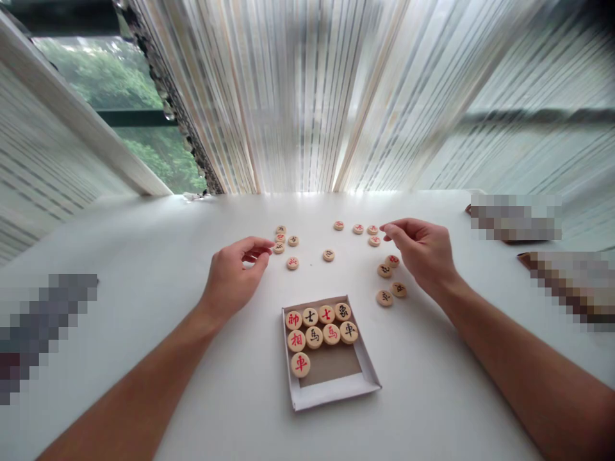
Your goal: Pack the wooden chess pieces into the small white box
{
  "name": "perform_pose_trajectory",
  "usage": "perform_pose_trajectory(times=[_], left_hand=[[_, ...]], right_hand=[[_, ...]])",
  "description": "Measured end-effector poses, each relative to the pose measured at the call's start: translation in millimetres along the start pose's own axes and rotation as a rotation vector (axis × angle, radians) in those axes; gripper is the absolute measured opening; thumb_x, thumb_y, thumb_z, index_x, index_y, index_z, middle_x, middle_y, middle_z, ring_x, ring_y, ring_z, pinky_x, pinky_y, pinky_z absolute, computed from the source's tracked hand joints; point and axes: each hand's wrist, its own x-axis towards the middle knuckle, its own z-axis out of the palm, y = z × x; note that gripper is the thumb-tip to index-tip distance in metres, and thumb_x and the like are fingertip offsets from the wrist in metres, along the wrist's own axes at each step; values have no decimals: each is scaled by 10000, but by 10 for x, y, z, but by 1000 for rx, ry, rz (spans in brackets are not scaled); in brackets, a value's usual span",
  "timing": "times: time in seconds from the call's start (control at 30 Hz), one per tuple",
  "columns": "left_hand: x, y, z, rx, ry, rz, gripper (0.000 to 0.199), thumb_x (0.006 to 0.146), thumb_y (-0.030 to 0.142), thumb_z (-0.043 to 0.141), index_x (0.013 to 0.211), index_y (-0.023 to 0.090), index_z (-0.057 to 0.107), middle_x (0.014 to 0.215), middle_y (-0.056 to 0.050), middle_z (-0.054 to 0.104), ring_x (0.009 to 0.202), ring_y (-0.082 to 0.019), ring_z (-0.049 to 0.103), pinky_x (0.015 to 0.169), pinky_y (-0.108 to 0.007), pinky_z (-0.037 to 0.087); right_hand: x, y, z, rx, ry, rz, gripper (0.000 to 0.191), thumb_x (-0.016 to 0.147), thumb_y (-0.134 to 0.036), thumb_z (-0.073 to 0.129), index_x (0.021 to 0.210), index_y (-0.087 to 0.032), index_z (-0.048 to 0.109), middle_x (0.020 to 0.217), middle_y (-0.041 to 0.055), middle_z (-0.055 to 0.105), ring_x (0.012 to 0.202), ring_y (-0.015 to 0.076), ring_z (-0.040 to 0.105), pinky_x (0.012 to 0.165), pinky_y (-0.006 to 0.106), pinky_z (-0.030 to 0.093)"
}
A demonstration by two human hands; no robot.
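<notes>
A shallow white box (336, 388) holds round wooden pieces with red or black characters, two full rows and one red piece (300, 365) at the lower left. My left hand (239, 269), thumb and forefinger a little apart, is beside a group of small pieces; its fingertips are at a black-marked piece (278, 248). On the right, my right hand (420, 246) has its thumb and fingers close together next to red-marked pieces (373, 229). Whether anything is between those fingertips is too small to tell.
Loose pieces lie at the right (385, 298) and middle (328, 255) of the white table (230, 397). Blurred-out items lie at the left (48, 326) and right (519, 218) edges. A striped curtain (298, 96) hangs behind.
</notes>
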Motion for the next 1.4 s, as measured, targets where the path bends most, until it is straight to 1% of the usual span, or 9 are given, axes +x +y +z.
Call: perform_pose_trajectory(times=[0.17,0.5,0.7,0.9,1.03,1.2,1.3,1.37,1.4], left_hand=[[25,-32,-9,29,7,-7,259,878,286,657,1055,202,827,985,-62,847,838,-224,764,726,-320,578],[18,-53,12,57,-24,9,235,884,273,651,1028,213,827,977,-50,848,842,-222,764,782,-336,588],[12,-14,23,56,-27,15,236,884,267,642,1020,209,825,984,-58,855,837,-223,772,775,-330,600],[-64,42,62,55,-85,44,228,900,286,656,1022,214,835,1036,-61,859,852,-228,773,827,-353,615],[-92,48,79,56,-112,65,219,907,292,661,1000,215,844,1053,-64,857,876,-236,772,848,-365,610],[-91,40,87,62,-115,78,220,906,278,671,1012,209,851,1030,-65,855,829,-229,755,815,-361,598],[-91,39,95,68,-118,81,217,905,277,681,1016,209,855,1020,-62,853,815,-229,748,786,-356,583],[-95,47,103,70,-122,81,217,903,274,688,1022,207,857,1019,-63,852,834,-232,753,792,-353,578],[-97,53,106,70,-123,77,217,902,273,691,1022,204,858,1010,-65,852,845,-235,758,801,-352,578]], right_hand=[[-47,-46,5,-75,-42,-36,239,842,-400,757,773,-179,818,605,22,686,486,129,479,451,261,336],[-54,-2,18,-99,-93,-55,271,865,-421,744,811,-167,823,646,38,720,518,142,534,481,270,395],[-61,8,22,-100,-106,-53,265,864,-417,750,802,-168,819,670,47,736,533,151,559,476,268,419],[-46,-8,15,-68,-85,-40,261,857,-414,764,757,-178,810,658,46,738,519,143,548,461,262,422],[-8,36,18,-26,-68,-24,287,882,-428,735,785,-169,813,652,45,727,485,131,520,428,257,416],[13,74,7,-59,-87,-86,342,948,-434,663,792,-164,805,630,47,709,484,143,525,437,270,427],[-26,22,5,-142,-173,-194,294,954,-414,676,878,-178,835,755,78,775,601,194,619,566,334,521],[-77,-30,22,-191,-254,-287,208,926,-355,712,956,-209,857,916,99,811,832,263,696,783,420,574],[-108,-55,36,-214,-300,-337,192,920,-323,716,997,-226,862,991,106,815,959,295,698,905,466,560]])
